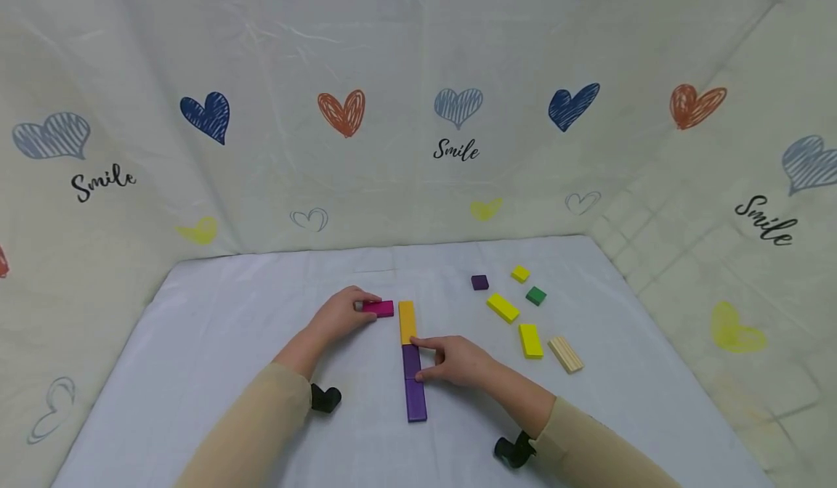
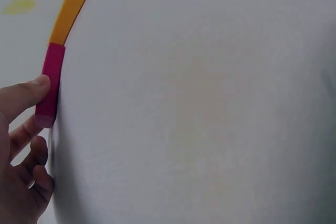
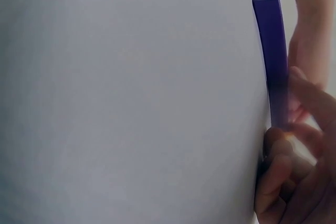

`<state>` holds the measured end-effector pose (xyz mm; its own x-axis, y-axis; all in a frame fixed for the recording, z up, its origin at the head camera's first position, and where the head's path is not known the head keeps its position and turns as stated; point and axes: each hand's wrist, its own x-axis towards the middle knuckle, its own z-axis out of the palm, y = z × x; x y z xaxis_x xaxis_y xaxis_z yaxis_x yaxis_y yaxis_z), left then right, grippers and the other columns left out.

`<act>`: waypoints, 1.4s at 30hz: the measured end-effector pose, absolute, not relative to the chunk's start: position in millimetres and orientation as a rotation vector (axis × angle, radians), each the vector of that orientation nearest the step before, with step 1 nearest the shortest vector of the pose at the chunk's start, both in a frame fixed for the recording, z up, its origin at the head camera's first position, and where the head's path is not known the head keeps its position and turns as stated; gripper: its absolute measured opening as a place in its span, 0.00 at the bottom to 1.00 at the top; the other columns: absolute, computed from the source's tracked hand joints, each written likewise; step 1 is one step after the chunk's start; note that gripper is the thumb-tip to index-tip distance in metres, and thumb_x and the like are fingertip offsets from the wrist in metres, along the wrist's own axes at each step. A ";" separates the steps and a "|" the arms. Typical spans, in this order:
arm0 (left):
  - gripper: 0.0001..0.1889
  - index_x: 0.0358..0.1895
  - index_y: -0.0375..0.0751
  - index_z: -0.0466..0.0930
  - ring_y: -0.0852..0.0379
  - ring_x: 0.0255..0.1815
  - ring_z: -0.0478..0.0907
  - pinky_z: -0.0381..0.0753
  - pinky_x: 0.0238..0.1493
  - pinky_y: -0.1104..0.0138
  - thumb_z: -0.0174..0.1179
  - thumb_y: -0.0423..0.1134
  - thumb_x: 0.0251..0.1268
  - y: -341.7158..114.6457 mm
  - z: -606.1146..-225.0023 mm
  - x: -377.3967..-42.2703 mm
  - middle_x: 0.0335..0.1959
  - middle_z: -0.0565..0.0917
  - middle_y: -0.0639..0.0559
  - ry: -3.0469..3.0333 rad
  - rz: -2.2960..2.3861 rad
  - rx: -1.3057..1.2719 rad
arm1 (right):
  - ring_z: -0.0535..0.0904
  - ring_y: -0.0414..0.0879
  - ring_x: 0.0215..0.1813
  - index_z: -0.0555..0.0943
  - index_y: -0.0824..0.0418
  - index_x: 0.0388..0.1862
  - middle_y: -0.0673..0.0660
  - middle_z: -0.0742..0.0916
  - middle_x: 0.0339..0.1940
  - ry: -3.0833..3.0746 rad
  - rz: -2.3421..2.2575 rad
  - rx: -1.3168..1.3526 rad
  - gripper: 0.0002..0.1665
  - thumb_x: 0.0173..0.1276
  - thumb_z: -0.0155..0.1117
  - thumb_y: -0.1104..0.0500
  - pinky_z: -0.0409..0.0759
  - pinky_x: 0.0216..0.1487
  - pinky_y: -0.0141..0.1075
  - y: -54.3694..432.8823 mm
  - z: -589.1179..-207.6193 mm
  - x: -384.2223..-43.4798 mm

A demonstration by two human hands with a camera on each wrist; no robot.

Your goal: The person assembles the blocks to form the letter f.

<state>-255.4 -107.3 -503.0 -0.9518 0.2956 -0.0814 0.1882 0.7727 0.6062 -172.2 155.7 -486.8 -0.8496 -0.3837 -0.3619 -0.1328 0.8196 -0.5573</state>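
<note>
My left hand [image 1: 341,315] pinches a magenta block [image 1: 384,308] between thumb and fingers, just left of the orange block [image 1: 407,317]. In the left wrist view the magenta block [image 2: 52,72] lines up with the orange block's end; the head view leaves a narrow gap. Below the orange block, two purple blocks [image 1: 411,361] continue end to end in a straight column toward me. My right hand [image 1: 461,359] touches this column from the right. Its index fingertip is at the orange-purple joint, its thumb near the joint of the purple blocks. Its other fingers are bent.
To the right lie loose blocks: a small dark purple one [image 1: 480,282], a green one [image 1: 535,296], several yellow ones [image 1: 531,341] and a ridged wooden piece [image 1: 565,355]. A white cloth [image 1: 261,314] covers the table; a heart-patterned curtain [image 1: 392,183] stands behind.
</note>
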 end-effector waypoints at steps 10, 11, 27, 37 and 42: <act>0.17 0.55 0.61 0.85 0.53 0.46 0.75 0.76 0.54 0.55 0.69 0.47 0.63 -102.7 -502.4 -256.3 0.49 0.80 0.54 2.792 0.908 0.382 | 0.71 0.43 0.28 0.72 0.37 0.71 0.50 0.78 0.25 2.538 -0.732 -0.398 0.42 0.57 0.74 0.38 0.67 0.28 0.32 155.4 -486.5 -172.8; 0.17 0.55 0.61 0.85 0.53 0.46 0.75 0.76 0.54 0.55 0.69 0.47 0.63 -102.6 -502.4 -256.4 0.49 0.80 0.54 2.791 0.906 0.386 | 0.71 0.43 0.28 0.72 0.36 0.71 0.50 0.78 0.25 2.538 -0.730 -0.394 0.42 0.57 0.74 0.37 0.67 0.28 0.32 155.5 -486.7 -173.1; 0.17 0.56 0.63 0.84 0.53 0.50 0.75 0.75 0.57 0.54 0.67 0.51 0.63 -103.1 -507.8 -257.0 0.51 0.79 0.56 2.786 0.894 0.413 | 0.70 0.43 0.28 0.72 0.37 0.71 0.50 0.77 0.24 2.546 -0.733 -0.395 0.42 0.57 0.74 0.38 0.67 0.28 0.32 155.9 -486.4 -171.8; 0.19 0.59 0.62 0.82 0.52 0.51 0.75 0.75 0.58 0.53 0.65 0.50 0.66 -98.6 -506.9 -256.6 0.53 0.79 0.53 2.765 0.901 0.428 | 0.71 0.43 0.28 0.72 0.37 0.71 0.50 0.78 0.25 2.542 -0.743 -0.389 0.42 0.57 0.74 0.38 0.67 0.28 0.32 156.0 -486.2 -170.8; 0.18 0.60 0.62 0.82 0.52 0.54 0.74 0.74 0.60 0.52 0.64 0.49 0.67 -97.1 -508.6 -258.6 0.54 0.78 0.52 2.743 0.912 0.435 | 0.70 0.43 0.28 0.72 0.37 0.72 0.49 0.78 0.25 2.541 -0.748 -0.396 0.42 0.57 0.74 0.38 0.67 0.27 0.32 156.4 -487.7 -171.0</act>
